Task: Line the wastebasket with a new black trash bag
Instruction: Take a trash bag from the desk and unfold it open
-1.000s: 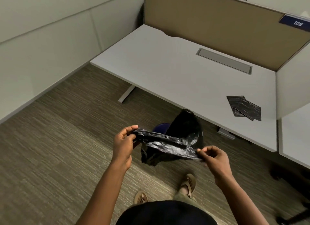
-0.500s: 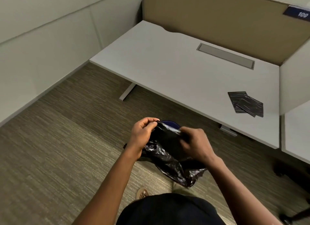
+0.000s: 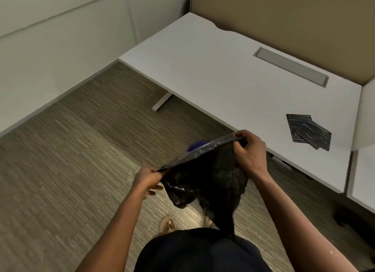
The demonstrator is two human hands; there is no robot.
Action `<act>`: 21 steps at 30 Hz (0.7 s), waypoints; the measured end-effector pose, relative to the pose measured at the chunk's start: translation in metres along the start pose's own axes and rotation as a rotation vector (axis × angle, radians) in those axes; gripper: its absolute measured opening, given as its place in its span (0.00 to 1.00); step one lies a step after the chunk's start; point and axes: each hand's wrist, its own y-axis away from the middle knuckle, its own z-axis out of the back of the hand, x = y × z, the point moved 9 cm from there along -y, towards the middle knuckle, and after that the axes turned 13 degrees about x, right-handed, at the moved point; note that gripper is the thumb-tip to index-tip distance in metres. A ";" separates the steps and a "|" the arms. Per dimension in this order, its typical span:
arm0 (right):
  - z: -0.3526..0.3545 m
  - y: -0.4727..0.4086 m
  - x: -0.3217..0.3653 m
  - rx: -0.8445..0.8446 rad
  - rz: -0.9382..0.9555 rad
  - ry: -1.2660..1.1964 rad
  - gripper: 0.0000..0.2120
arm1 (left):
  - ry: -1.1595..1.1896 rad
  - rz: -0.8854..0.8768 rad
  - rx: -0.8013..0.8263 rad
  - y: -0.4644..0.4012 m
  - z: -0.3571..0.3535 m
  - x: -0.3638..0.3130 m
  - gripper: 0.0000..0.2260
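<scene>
A crumpled black trash bag [image 3: 209, 178] hangs in front of me, its top edge stretched taut between my hands. My left hand [image 3: 147, 179] pinches the lower left end of that edge. The upper right end is gripped by my right hand [image 3: 248, 152], close to the desk's front edge. Behind the bag, only a small arc of the blue wastebasket [image 3: 196, 145] rim shows on the floor; the rest of it is hidden by the bag.
A white desk [image 3: 213, 73] runs across the right with a grey cable tray [image 3: 291, 66]. Two folded black bags [image 3: 309, 131] lie on its right end. Tan partition behind, white wall on the left, striped carpet [image 3: 71, 160] below. My sandalled foot [image 3: 167, 224] is near the bag.
My hands, bunched together on the bag half a second ago, have drawn apart. The right hand rose toward the desk, the left dropped, and the bag's edge is pulled straight.
</scene>
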 end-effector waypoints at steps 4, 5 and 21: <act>0.010 0.007 -0.026 -0.112 -0.075 -0.123 0.09 | 0.605 0.040 0.308 -0.004 -0.048 0.000 0.09; 0.011 0.010 -0.028 -0.131 -0.068 -0.154 0.09 | 0.703 0.020 0.298 -0.006 -0.052 -0.005 0.08; 0.004 0.036 -0.143 0.114 -0.256 0.028 0.10 | -0.463 -0.474 -0.359 -0.020 -0.057 -0.082 0.07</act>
